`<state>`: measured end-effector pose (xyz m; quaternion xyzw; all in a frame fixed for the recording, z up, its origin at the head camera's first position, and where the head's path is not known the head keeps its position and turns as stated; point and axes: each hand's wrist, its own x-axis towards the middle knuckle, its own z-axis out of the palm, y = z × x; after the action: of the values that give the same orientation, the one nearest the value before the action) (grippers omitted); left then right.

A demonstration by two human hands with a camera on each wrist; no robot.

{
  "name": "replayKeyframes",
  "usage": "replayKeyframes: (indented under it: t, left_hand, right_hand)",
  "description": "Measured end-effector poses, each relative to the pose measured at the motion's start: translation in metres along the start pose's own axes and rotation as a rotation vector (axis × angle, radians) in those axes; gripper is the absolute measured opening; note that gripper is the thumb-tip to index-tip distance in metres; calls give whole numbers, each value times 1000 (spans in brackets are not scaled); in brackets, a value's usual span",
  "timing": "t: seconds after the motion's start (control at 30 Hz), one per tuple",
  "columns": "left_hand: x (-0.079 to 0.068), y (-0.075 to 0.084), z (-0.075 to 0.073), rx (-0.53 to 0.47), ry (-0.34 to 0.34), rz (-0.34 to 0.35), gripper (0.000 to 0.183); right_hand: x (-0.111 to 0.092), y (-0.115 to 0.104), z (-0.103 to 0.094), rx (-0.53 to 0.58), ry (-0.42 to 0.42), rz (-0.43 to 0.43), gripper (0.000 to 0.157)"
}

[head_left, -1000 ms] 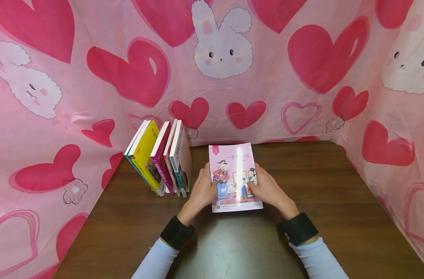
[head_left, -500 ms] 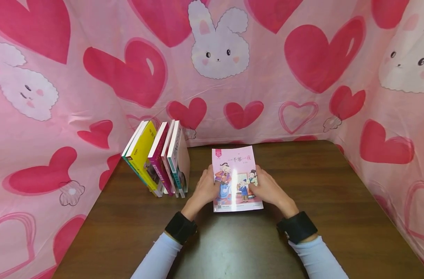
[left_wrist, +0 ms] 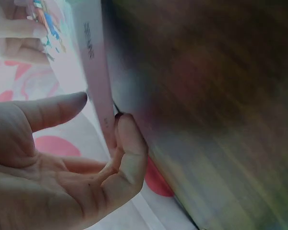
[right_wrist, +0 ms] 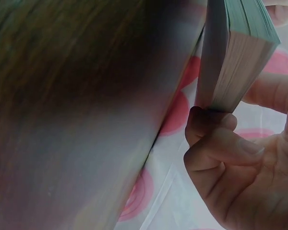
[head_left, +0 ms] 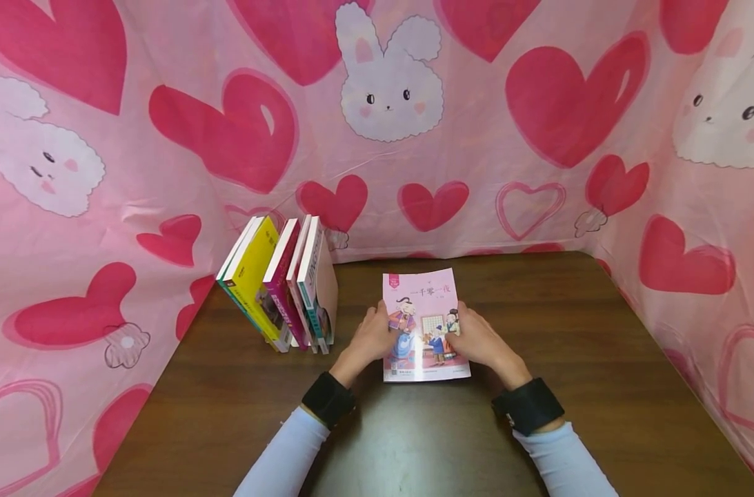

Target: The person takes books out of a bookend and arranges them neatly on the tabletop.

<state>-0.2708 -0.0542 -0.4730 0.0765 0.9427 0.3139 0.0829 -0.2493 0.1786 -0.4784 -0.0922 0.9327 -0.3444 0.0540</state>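
Observation:
A pink paperback book [head_left: 421, 293] with an illustrated cover is held between both hands near the middle of the table, cover facing up toward the head camera. My left hand [head_left: 372, 339] grips its left side, thumb on the cover. In the left wrist view the spine [left_wrist: 92, 62] shows, with curled fingers [left_wrist: 130, 158] reaching behind it. On the right side my right hand [head_left: 483, 338] grips the book, thumb also on the cover. The right wrist view shows the page edges [right_wrist: 242, 64] and bent fingers under the book, which is off the table there.
Several books stand upright in a row at the left, among them a yellow book [head_left: 252, 269], a magenta book [head_left: 282, 293] and a white-edged book [head_left: 311, 262]. The brown wooden table [head_left: 569, 331] meets a pink heart-and-rabbit cloth [head_left: 476, 152] behind and at the sides.
The book has shifted slightly right and closer to me, its top edge lower in view. My left hand has moved right with it; the right hand has barely moved. Both hands keep their grip.

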Motion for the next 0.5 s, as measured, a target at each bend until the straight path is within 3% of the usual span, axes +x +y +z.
replayKeyframes:
  t: [0.23,0.5]
  left_hand:
    - [4,-1,4,43,-58,-18,82]
    - [9,1,6,73,-71,-32,78]
  right_hand:
    - [-1,-1,3,-4,-41,66,83]
    - [0,1,4,-29,-38,60,81]
